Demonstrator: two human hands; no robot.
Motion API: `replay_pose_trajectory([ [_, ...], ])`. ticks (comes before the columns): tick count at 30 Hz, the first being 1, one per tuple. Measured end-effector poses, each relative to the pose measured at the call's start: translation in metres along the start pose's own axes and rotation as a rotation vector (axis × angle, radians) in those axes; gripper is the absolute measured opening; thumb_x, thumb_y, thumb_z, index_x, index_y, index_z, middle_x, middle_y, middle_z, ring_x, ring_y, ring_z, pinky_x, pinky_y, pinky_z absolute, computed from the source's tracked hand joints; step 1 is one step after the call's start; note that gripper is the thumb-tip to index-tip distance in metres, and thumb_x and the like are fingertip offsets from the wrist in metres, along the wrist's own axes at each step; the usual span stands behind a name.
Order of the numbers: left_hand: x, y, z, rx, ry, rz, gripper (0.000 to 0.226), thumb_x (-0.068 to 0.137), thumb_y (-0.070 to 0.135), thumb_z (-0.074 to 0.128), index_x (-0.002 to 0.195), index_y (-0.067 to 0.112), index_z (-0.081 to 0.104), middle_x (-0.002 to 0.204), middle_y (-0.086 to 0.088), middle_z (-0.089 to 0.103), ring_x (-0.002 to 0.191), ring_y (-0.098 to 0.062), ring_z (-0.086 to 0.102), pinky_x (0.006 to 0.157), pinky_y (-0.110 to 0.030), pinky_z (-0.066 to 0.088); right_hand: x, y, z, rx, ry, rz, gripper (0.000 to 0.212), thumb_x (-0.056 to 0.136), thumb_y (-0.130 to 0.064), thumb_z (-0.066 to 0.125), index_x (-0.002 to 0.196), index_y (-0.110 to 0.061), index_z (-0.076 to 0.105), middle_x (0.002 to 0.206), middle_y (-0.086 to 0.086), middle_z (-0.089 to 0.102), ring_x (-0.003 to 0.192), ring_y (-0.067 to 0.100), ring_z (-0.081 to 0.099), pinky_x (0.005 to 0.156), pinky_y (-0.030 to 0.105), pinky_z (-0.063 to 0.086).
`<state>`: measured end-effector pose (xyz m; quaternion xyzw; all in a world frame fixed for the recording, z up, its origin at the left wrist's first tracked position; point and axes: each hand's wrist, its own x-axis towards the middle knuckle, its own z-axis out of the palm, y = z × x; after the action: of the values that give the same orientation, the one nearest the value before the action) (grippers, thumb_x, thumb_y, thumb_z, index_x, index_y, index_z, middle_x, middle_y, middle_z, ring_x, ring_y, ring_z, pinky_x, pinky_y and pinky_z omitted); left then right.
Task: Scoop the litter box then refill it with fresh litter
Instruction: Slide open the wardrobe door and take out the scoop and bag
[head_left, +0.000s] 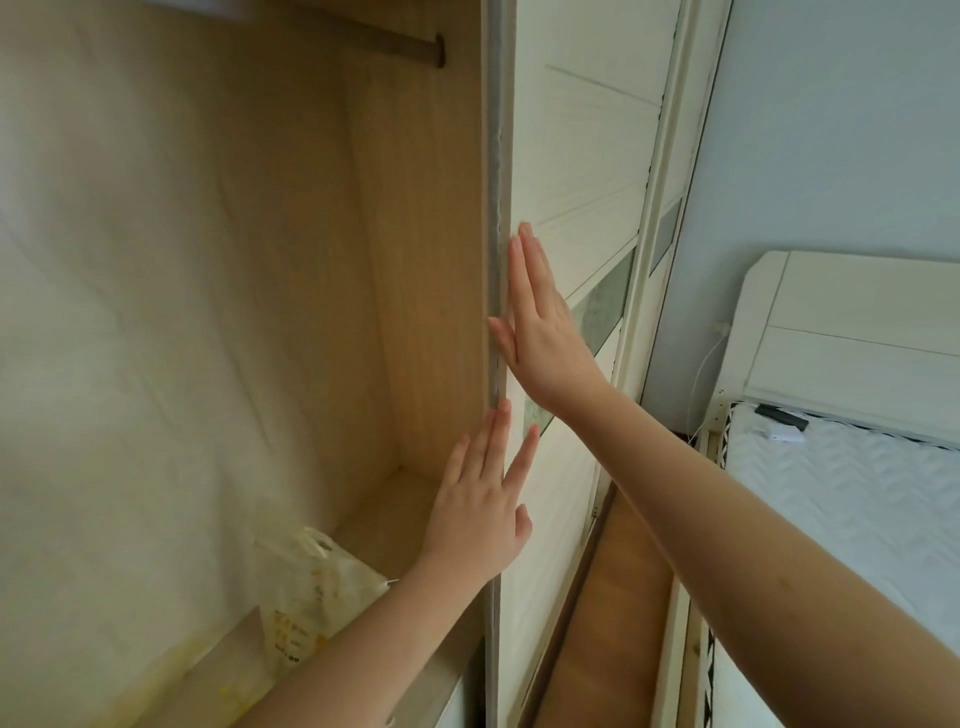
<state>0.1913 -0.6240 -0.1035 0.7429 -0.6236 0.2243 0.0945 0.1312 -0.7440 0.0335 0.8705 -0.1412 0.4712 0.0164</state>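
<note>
Against the white sliding wardrobe door (566, 171), two hands press flat with straight fingers: the right hand (540, 322) higher, the left hand (480, 501) lower at the door's edge. One yellow-printed plastic bag (311, 597) sits on the wardrobe shelf (384, 519). One bed (841, 493) stands to the right.
</note>
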Motion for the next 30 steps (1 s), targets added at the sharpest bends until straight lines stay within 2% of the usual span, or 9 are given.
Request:
replay_pose_trajectory([
  [5,0.035,-0.006,0.003,0.041,-0.044,0.068,0.092,0.091,0.055,0.046,0.154,0.026,-0.014,0.159,-0.012,-0.028,0.149,-0.033,-0.003,0.119,-0.051,0.016,0.008,0.028,0.008,-0.022,0.011,0.059,0.062,0.1,-0.025,0.03,0.151,-0.002,0.002,0.159,0.017,0.003,0.148,0.029,0.003,0.116,0.05,0.024],
  [8,0.057,-0.005,0.01,0.057,-0.067,0.094,0.092,0.094,0.053,0.045,0.152,0.026,-0.021,0.155,-0.012,-0.036,0.144,-0.031,-0.018,0.12,-0.047,0.007,0.012,0.046,0.011,-0.028,0.023,0.09,0.065,0.101,-0.016,0.04,0.151,-0.005,0.001,0.16,0.015,0.002,0.148,0.027,0.006,0.116,0.048,0.025],
  [16,0.11,0.002,0.031,0.026,-0.106,0.123,0.092,0.095,0.047,0.048,0.152,0.028,-0.021,0.153,-0.011,-0.04,0.147,-0.031,-0.019,0.121,-0.044,0.001,0.027,0.089,0.019,-0.06,0.017,0.161,0.07,0.099,-0.01,0.045,0.152,-0.006,0.0,0.16,0.013,0.002,0.148,0.026,0.009,0.116,0.045,0.026],
  [21,0.123,0.006,0.045,0.025,-0.122,0.103,0.092,0.095,0.046,0.049,0.151,0.03,-0.022,0.149,-0.01,-0.047,0.138,-0.029,-0.036,0.118,-0.044,-0.005,0.029,0.105,0.024,-0.067,-0.008,0.153,0.069,0.1,-0.012,0.043,0.152,-0.008,-0.003,0.161,0.012,-0.001,0.148,0.026,0.005,0.117,0.046,0.024],
  [30,0.121,0.013,0.051,0.01,-0.116,0.068,0.092,0.094,0.042,0.05,0.152,0.03,-0.02,0.15,-0.011,-0.045,0.143,-0.031,-0.031,0.12,-0.045,0.001,0.028,0.11,0.029,-0.047,-0.014,0.14,0.068,0.102,-0.019,0.04,0.152,-0.011,-0.005,0.161,0.009,-0.002,0.148,0.023,0.001,0.119,0.045,0.018],
])
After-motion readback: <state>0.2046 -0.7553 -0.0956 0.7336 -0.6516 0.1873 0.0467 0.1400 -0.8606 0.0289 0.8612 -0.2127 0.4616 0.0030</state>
